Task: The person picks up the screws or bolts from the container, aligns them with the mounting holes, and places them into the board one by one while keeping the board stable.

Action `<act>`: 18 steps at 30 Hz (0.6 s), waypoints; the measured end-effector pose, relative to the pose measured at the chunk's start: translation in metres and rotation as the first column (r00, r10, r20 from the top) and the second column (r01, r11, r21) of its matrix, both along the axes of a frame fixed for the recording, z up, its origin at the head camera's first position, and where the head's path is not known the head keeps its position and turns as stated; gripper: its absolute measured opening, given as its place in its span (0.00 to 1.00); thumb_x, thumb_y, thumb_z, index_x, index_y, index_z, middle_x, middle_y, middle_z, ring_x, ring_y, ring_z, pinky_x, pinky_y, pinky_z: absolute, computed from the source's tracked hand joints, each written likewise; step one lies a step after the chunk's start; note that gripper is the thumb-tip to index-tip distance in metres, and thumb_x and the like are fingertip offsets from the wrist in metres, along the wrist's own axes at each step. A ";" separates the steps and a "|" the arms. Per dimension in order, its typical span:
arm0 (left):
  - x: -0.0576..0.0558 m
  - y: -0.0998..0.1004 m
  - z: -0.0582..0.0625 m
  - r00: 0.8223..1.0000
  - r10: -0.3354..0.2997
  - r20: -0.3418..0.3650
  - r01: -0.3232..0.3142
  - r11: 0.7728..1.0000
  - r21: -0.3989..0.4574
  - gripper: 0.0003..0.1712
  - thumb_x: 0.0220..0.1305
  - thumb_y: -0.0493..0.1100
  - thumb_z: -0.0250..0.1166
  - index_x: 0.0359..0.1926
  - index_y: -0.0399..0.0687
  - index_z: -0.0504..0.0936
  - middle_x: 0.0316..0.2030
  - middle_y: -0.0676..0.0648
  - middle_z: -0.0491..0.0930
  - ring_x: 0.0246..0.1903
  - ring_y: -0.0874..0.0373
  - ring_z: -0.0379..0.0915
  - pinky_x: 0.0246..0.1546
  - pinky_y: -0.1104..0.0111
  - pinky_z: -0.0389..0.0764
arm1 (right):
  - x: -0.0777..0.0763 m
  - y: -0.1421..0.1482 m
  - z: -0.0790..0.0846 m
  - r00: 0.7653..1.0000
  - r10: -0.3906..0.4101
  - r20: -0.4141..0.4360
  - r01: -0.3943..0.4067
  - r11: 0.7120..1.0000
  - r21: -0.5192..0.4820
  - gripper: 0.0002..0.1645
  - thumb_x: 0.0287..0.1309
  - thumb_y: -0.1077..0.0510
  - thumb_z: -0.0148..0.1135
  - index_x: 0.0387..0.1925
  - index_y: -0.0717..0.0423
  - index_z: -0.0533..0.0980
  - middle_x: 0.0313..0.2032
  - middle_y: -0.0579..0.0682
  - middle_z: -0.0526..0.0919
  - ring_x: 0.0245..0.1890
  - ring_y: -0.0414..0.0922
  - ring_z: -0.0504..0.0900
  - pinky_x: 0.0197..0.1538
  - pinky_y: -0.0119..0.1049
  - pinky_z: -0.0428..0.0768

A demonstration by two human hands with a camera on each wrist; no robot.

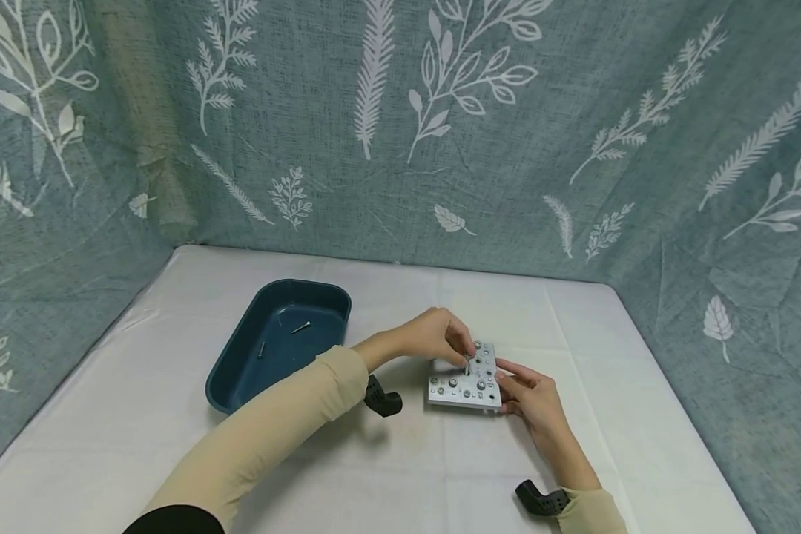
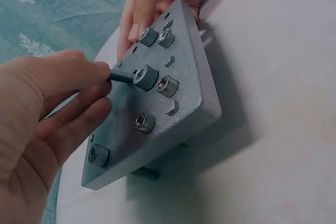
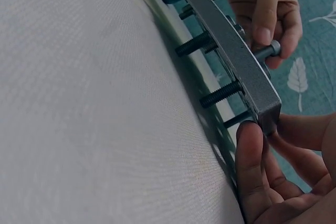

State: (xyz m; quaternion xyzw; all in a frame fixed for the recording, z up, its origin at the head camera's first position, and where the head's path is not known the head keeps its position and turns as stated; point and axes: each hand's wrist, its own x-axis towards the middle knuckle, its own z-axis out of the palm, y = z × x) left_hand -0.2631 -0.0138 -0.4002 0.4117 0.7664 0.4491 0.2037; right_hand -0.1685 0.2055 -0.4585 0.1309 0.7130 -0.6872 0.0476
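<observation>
A silver metal plate studded with several socket-head bolts is held over the white table. My left hand pinches a threaded bolt between thumb and fingertips, just above the plate's top face. In the left wrist view the fingers hide one end of this bolt. My right hand grips the plate's right edge, the thumb below and fingers at the other face. Threaded shanks stick out of the plate's underside in the right wrist view.
A dark blue tray stands to the left, beyond the left forearm. Two loose bolts lie in it, one near the middle and one further left. Patterned green cloth hangs around the table.
</observation>
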 end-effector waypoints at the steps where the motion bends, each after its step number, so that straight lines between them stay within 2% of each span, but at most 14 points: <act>1: 0.000 0.000 -0.001 1.000 -0.004 -0.005 0.004 1.000 -0.016 0.07 0.57 0.31 0.72 0.38 0.38 0.88 0.34 0.51 0.87 0.36 0.64 0.82 0.42 0.72 0.80 | 0.000 0.000 0.000 1.000 0.003 -0.001 -0.003 1.000 0.000 0.22 0.63 0.64 0.64 0.59 0.63 0.77 0.35 0.55 0.84 0.28 0.44 0.81 0.26 0.32 0.81; 7: 0.001 0.004 -0.004 0.995 -0.051 -0.084 0.046 0.996 -0.071 0.05 0.61 0.34 0.71 0.39 0.43 0.89 0.35 0.54 0.86 0.37 0.67 0.81 0.44 0.74 0.78 | 0.001 0.002 -0.001 1.000 0.002 -0.001 -0.002 1.000 -0.004 0.22 0.63 0.63 0.65 0.58 0.63 0.77 0.37 0.56 0.85 0.29 0.45 0.82 0.27 0.32 0.81; 13: 0.004 0.002 -0.010 0.994 -0.064 -0.091 0.056 0.995 -0.083 0.09 0.60 0.32 0.70 0.41 0.44 0.88 0.37 0.55 0.86 0.38 0.67 0.81 0.42 0.74 0.79 | 0.000 0.003 -0.004 1.000 0.013 -0.011 -0.013 1.000 -0.012 0.22 0.63 0.63 0.65 0.58 0.63 0.77 0.36 0.56 0.84 0.28 0.45 0.82 0.27 0.33 0.81; 16: 0.004 -0.003 -0.008 0.993 -0.025 -0.119 0.021 0.999 -0.035 0.10 0.61 0.31 0.69 0.43 0.42 0.88 0.39 0.52 0.86 0.40 0.64 0.80 0.43 0.73 0.79 | 0.000 0.003 -0.004 1.000 0.009 -0.007 -0.009 1.000 -0.012 0.22 0.63 0.63 0.65 0.58 0.63 0.77 0.36 0.56 0.84 0.28 0.45 0.81 0.26 0.32 0.81; 18: 0.004 -0.011 0.000 0.988 0.028 -0.153 -0.028 1.000 0.001 0.10 0.62 0.31 0.67 0.44 0.41 0.87 0.40 0.49 0.85 0.40 0.63 0.80 0.44 0.73 0.79 | 0.001 0.003 -0.003 1.000 0.000 -0.009 0.000 1.000 -0.006 0.22 0.63 0.62 0.65 0.58 0.62 0.77 0.37 0.56 0.85 0.28 0.45 0.81 0.26 0.32 0.81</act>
